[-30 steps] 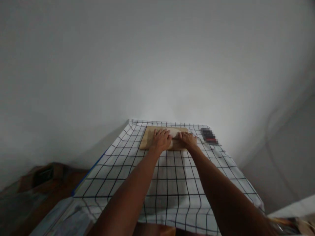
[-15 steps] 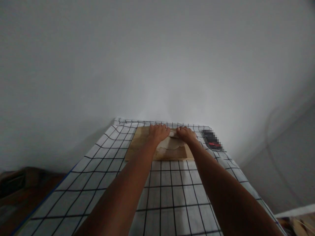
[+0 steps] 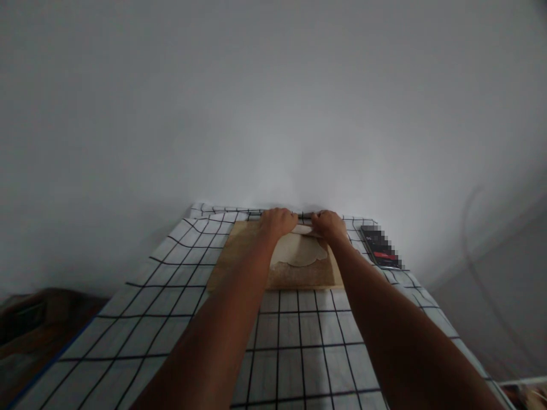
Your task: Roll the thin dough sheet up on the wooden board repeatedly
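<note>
Wooden board [image 3: 231, 247] on checked cloth [image 3: 288, 330], reaching out left of the hands. Left hand [image 3: 277, 222] — curled over one end of a pale rolling pin [image 3: 303, 229]. Pin bridges the hands; flat dough [image 3: 299, 250] on the board, just nearer the body. Right hand [image 3: 330, 224] — curled over pin's other end. Dark phone [image 3: 380, 247] farther right.
</note>
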Available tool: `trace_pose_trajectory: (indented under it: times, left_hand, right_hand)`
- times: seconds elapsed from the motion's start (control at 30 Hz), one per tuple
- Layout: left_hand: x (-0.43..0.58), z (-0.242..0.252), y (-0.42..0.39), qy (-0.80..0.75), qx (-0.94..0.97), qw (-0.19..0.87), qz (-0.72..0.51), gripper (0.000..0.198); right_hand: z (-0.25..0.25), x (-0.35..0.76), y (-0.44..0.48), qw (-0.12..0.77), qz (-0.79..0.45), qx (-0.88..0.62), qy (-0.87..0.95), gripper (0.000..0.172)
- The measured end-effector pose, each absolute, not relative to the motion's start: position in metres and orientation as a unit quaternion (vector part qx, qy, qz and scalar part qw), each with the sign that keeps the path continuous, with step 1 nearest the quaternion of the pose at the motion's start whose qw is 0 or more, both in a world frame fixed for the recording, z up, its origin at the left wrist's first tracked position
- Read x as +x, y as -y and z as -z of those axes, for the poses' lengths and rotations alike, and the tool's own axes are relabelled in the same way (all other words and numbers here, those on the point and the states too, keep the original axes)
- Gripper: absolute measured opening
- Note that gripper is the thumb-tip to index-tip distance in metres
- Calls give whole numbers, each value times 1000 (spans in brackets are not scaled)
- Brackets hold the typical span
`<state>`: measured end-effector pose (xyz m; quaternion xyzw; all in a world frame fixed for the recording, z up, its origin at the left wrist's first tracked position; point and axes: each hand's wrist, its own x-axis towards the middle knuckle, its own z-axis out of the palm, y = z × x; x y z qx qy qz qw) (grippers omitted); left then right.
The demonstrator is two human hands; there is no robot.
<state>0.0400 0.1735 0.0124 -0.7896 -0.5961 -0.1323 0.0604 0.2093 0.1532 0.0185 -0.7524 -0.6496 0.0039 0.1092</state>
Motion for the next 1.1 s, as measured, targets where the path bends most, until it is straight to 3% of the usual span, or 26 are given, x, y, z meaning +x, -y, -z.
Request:
trace_pose_trajectory:
  times: [0.83, 1.1]
  left_hand:
    - [9, 7, -33, 526, -786, 118, 302, 34]
    - [-1, 11, 6, 515, -789, 119, 313, 38]
  right_hand:
    - [-9, 176, 2, 173, 65, -731, 657, 50]
    - [-17, 172, 31, 112, 28, -686, 718, 44]
